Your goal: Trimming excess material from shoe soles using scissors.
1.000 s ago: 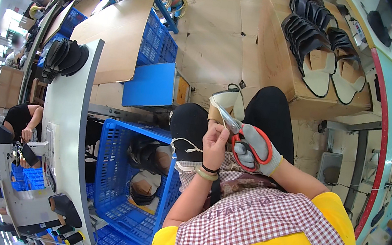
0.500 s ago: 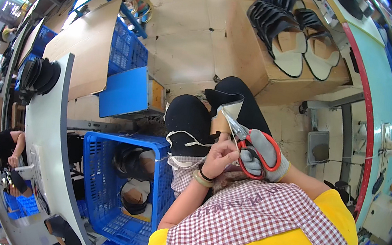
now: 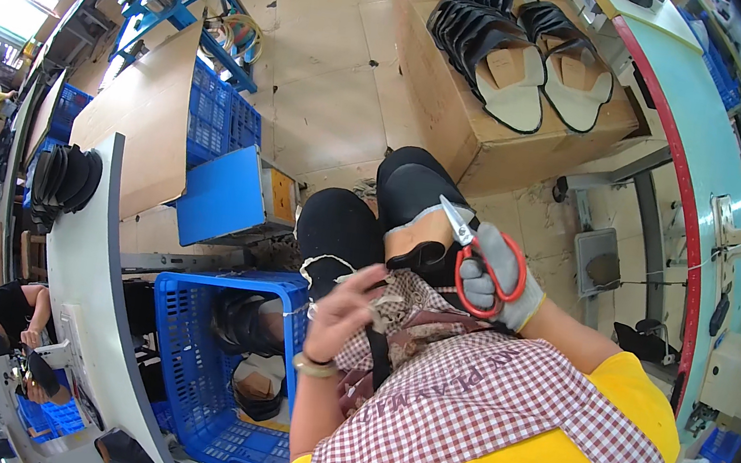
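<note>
Near the middle of the frame, the gloved right hand point(image 3: 501, 283) has its fingers closed through the red handles of the scissors point(image 3: 479, 256), blades pointing to the upper left over a shoe piece point(image 3: 421, 243) on the lap. The bare left hand point(image 3: 343, 308), lower centre, is loosely open and holds nothing, just above a blue crate point(image 3: 185, 338).

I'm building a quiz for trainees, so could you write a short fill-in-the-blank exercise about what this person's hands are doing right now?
1. The gloved right hand holds scissors with ____ handles.
2. The left hand wears no ____.
3. A sandal lies on the person's ____.
4. The crate beside the person's left leg is ____.

Missing words: red; glove; lap; blue
</note>
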A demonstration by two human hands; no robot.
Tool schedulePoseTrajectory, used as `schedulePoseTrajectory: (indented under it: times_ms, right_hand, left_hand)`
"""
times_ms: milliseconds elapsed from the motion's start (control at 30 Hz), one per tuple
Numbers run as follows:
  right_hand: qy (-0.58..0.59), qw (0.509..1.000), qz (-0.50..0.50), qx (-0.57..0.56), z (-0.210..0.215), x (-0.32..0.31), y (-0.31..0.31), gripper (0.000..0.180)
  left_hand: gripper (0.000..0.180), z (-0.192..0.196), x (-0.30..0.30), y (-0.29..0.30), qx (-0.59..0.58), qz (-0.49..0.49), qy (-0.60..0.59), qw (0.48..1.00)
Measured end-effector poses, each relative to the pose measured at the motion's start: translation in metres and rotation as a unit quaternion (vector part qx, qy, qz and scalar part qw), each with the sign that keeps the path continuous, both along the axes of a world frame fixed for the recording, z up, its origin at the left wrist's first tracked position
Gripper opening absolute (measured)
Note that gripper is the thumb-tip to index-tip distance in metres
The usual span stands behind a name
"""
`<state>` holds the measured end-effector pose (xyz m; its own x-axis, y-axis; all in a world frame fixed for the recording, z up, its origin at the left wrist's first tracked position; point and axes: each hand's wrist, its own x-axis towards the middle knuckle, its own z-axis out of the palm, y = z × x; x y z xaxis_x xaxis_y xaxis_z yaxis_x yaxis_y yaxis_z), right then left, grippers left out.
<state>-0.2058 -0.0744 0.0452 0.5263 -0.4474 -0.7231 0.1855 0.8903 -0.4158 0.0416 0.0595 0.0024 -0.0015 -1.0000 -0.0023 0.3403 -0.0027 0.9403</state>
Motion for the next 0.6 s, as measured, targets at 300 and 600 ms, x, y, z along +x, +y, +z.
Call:
schedulePoseTrajectory:
  times_ms: [300,600]
  right_hand:
    - [-0.038,0.998,0.017,-0.038,-0.022,-0.01,-0.011,0.04]
    - [-0.055,0.959,0.109,-0.255,-0.028,-0.023,-0.009,0.025]
  left_hand:
    - [0.049,0.018,0.091,-0.022,0.089,0.186,-0.792,0.575]
    - [0.05,-0.036,-0.008,-0.144,0.044,-0.214,-0.369,0.903]
